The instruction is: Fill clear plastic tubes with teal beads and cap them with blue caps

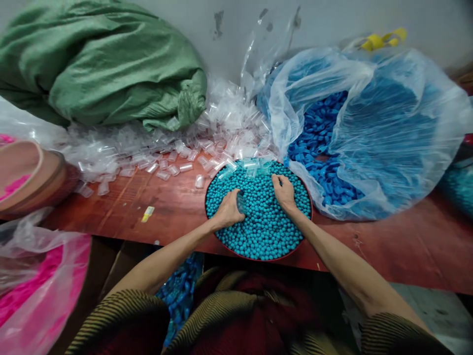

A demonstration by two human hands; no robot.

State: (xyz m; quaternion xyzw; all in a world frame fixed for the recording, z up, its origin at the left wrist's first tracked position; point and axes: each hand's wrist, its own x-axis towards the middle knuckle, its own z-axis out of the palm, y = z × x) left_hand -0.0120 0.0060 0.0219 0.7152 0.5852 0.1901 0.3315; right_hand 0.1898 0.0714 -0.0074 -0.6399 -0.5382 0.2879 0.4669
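Note:
A round basin with a red rim [309, 217] is full of small teal balls [262, 236]. My left hand [228, 209] is over the left half of the balls, its fingers and thumb around a small clear plastic cylinder [241, 201]. My right hand [284, 193] is at the right side of the basin, just over the balls, with thumb and fingers curled together. Whatever it may pinch is hidden or too small to make out. A few clear cylinders [253, 166] lie on the balls at the basin's far edge.
Loose clear cylinders [177, 167] are heaped behind the basin on the red table [118, 212]. A green sack [111, 64] stands back left. An open plastic bag [391, 133] of blue pieces [325, 128] is at right. A pink tub [37, 172] stands far left.

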